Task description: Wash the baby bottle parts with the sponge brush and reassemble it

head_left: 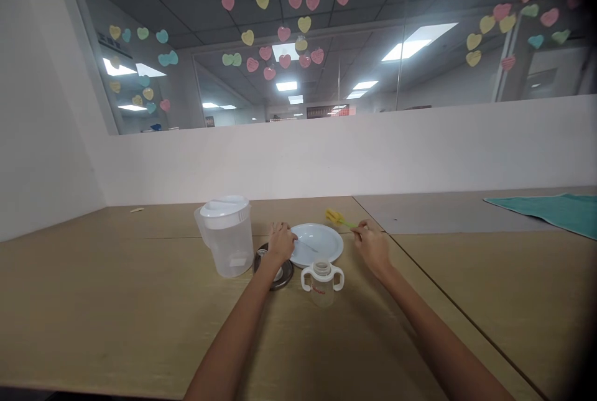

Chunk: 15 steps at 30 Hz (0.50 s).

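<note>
My right hand [373, 245] is closed around the thin green handle of a brush with a yellow head [334, 216], held tilted just right of a white plate [333, 239]. My left hand [281, 242] is at the plate's left rim with its fingers pinched. A thin pale stick [308, 246] runs from those fingertips over the plate; its exact kind is unclear. In front of the plate stands a clear baby bottle [323, 292] with two white handles and an uncovered neck. Beneath my left wrist lies a dark round dish [285, 278] with small pieces in it, partly hidden.
A clear plastic pitcher [231, 252] with a white lid stands left of the dish. At the far right lies a teal cloth [555, 211]. A white wall [298, 161] with windows rises behind the wooden table [116, 301]. A small light scrap [137, 209] lies back left.
</note>
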Each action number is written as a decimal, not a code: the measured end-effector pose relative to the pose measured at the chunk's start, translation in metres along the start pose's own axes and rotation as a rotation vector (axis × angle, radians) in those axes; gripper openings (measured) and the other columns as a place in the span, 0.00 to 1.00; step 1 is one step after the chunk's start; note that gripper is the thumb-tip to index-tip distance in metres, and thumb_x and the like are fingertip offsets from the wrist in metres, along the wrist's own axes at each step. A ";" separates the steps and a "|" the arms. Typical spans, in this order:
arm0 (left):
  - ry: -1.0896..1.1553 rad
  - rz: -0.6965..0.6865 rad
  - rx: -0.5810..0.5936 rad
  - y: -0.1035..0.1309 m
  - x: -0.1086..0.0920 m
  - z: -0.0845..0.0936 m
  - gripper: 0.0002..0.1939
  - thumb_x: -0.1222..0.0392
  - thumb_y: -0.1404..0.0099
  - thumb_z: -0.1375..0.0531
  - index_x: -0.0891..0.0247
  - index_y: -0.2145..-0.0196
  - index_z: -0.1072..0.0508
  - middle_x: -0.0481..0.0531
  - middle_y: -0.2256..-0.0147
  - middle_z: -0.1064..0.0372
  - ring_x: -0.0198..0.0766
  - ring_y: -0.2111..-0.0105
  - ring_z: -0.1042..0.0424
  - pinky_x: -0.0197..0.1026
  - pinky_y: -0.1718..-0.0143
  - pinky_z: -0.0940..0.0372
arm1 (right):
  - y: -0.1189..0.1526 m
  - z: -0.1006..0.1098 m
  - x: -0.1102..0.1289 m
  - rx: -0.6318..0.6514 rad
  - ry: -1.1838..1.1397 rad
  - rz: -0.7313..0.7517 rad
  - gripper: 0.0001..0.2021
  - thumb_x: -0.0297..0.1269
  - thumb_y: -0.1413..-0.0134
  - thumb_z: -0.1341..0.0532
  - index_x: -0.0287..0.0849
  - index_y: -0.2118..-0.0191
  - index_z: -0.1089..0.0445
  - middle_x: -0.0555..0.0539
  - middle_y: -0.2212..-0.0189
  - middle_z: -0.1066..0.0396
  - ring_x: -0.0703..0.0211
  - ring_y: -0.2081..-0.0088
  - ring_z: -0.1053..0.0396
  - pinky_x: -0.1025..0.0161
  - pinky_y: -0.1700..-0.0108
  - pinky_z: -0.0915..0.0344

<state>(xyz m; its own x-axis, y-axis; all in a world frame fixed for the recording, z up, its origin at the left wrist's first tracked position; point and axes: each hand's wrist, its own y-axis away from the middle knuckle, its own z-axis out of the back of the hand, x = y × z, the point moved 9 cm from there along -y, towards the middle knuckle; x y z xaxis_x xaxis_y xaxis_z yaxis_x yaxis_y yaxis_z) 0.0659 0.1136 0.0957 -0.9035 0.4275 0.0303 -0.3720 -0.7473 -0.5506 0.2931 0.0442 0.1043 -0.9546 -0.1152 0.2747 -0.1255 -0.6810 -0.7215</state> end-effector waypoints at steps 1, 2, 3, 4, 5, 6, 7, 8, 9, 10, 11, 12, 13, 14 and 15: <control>0.008 0.007 0.014 -0.004 -0.001 -0.004 0.12 0.69 0.43 0.44 0.56 0.69 0.22 0.56 0.57 0.33 0.50 0.50 0.40 0.59 0.44 0.57 | 0.001 -0.002 0.002 0.018 -0.015 -0.001 0.15 0.30 0.45 0.50 0.41 0.63 0.25 0.45 0.62 0.32 0.62 0.67 0.35 0.66 0.70 0.45; 0.015 0.015 0.023 -0.007 -0.001 -0.005 0.12 0.69 0.44 0.44 0.56 0.68 0.22 0.56 0.54 0.34 0.51 0.48 0.42 0.60 0.44 0.58 | 0.001 -0.005 0.005 0.036 -0.034 -0.001 0.15 0.31 0.44 0.50 0.42 0.63 0.25 0.46 0.62 0.32 0.62 0.68 0.35 0.67 0.70 0.45; 0.026 0.024 0.018 -0.008 -0.002 -0.005 0.13 0.69 0.44 0.44 0.55 0.67 0.23 0.56 0.52 0.35 0.51 0.47 0.43 0.61 0.44 0.58 | 0.002 -0.007 0.007 0.051 -0.055 -0.002 0.15 0.32 0.44 0.50 0.42 0.63 0.25 0.46 0.62 0.31 0.63 0.68 0.35 0.67 0.71 0.45; 0.045 0.039 -0.004 -0.008 -0.003 -0.001 0.14 0.69 0.44 0.44 0.55 0.64 0.23 0.56 0.50 0.36 0.52 0.46 0.44 0.61 0.44 0.57 | 0.003 -0.008 0.009 0.065 -0.078 -0.001 0.15 0.33 0.44 0.50 0.43 0.63 0.25 0.47 0.63 0.31 0.63 0.68 0.34 0.67 0.71 0.45; 0.078 0.055 -0.041 -0.005 -0.004 0.005 0.15 0.69 0.42 0.45 0.55 0.62 0.24 0.56 0.49 0.37 0.51 0.46 0.44 0.61 0.45 0.56 | 0.004 -0.009 0.012 0.074 -0.104 0.002 0.15 0.33 0.43 0.50 0.43 0.63 0.25 0.47 0.63 0.31 0.63 0.68 0.34 0.68 0.70 0.45; 0.131 0.073 -0.092 0.000 -0.005 0.014 0.15 0.68 0.40 0.46 0.55 0.59 0.26 0.56 0.49 0.36 0.50 0.46 0.43 0.60 0.45 0.55 | 0.005 -0.010 0.014 0.078 -0.133 0.006 0.15 0.34 0.43 0.50 0.44 0.63 0.26 0.47 0.63 0.31 0.63 0.67 0.33 0.68 0.70 0.44; 0.202 0.091 -0.148 0.007 -0.007 0.023 0.15 0.66 0.38 0.49 0.56 0.57 0.27 0.55 0.51 0.35 0.48 0.48 0.41 0.58 0.45 0.52 | 0.005 -0.010 0.016 0.076 -0.164 0.008 0.15 0.34 0.43 0.51 0.44 0.62 0.26 0.47 0.63 0.30 0.63 0.67 0.33 0.68 0.70 0.44; 0.293 0.090 -0.196 0.017 -0.011 0.031 0.15 0.63 0.35 0.51 0.56 0.56 0.28 0.55 0.53 0.33 0.45 0.51 0.38 0.55 0.47 0.49 | 0.006 -0.009 0.017 0.069 -0.200 0.007 0.15 0.35 0.43 0.51 0.43 0.62 0.26 0.47 0.63 0.30 0.62 0.67 0.32 0.68 0.69 0.43; 0.398 0.076 -0.243 0.028 -0.017 0.039 0.16 0.61 0.34 0.53 0.58 0.55 0.29 0.54 0.55 0.31 0.43 0.53 0.36 0.51 0.48 0.46 | 0.006 -0.008 0.017 0.058 -0.243 0.000 0.16 0.35 0.43 0.51 0.43 0.62 0.26 0.47 0.64 0.30 0.62 0.66 0.32 0.68 0.68 0.42; 0.500 0.035 -0.263 0.039 -0.025 0.045 0.16 0.58 0.33 0.54 0.59 0.54 0.30 0.54 0.56 0.31 0.41 0.54 0.35 0.48 0.50 0.43 | 0.005 -0.007 0.017 0.042 -0.294 -0.012 0.16 0.35 0.43 0.51 0.42 0.62 0.26 0.46 0.64 0.29 0.61 0.66 0.32 0.67 0.67 0.41; 0.579 -0.021 -0.252 0.049 -0.036 0.048 0.16 0.57 0.33 0.54 0.60 0.53 0.31 0.55 0.56 0.31 0.40 0.54 0.35 0.46 0.51 0.42 | 0.005 -0.006 0.015 0.023 -0.353 -0.031 0.15 0.36 0.44 0.51 0.42 0.62 0.26 0.46 0.64 0.29 0.60 0.65 0.31 0.67 0.65 0.40; 0.631 -0.066 -0.230 0.058 -0.046 0.049 0.16 0.56 0.33 0.53 0.60 0.53 0.31 0.55 0.56 0.31 0.40 0.54 0.35 0.45 0.51 0.42 | 0.004 -0.006 0.011 0.003 -0.417 -0.057 0.15 0.36 0.45 0.50 0.41 0.63 0.26 0.45 0.64 0.28 0.59 0.64 0.31 0.66 0.64 0.39; 0.660 -0.099 -0.201 0.066 -0.055 0.048 0.17 0.55 0.33 0.52 0.60 0.52 0.32 0.55 0.56 0.31 0.40 0.54 0.35 0.44 0.51 0.42 | 0.003 -0.007 0.006 -0.014 -0.486 -0.096 0.14 0.37 0.46 0.49 0.40 0.64 0.26 0.44 0.64 0.28 0.59 0.64 0.31 0.65 0.63 0.38; 0.672 -0.118 -0.168 0.072 -0.062 0.046 0.18 0.53 0.34 0.51 0.60 0.50 0.33 0.55 0.55 0.31 0.41 0.54 0.35 0.45 0.51 0.42 | 0.003 -0.010 -0.001 -0.022 -0.562 -0.155 0.14 0.38 0.48 0.47 0.40 0.65 0.26 0.44 0.64 0.28 0.58 0.65 0.31 0.64 0.64 0.38; 0.670 -0.137 -0.140 0.077 -0.069 0.043 0.19 0.52 0.35 0.50 0.59 0.49 0.34 0.55 0.55 0.31 0.41 0.54 0.35 0.45 0.51 0.42 | 0.003 -0.015 -0.011 -0.016 -0.655 -0.247 0.13 0.39 0.50 0.45 0.39 0.65 0.27 0.44 0.65 0.27 0.59 0.67 0.31 0.64 0.67 0.37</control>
<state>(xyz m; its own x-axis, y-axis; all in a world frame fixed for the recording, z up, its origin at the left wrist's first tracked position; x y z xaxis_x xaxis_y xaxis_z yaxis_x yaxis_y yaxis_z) 0.0900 0.0048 0.0876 -0.5081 0.7684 -0.3891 -0.4018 -0.6110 -0.6820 0.2986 0.0543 0.0894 -0.5386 -0.3747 0.7546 -0.3264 -0.7330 -0.5969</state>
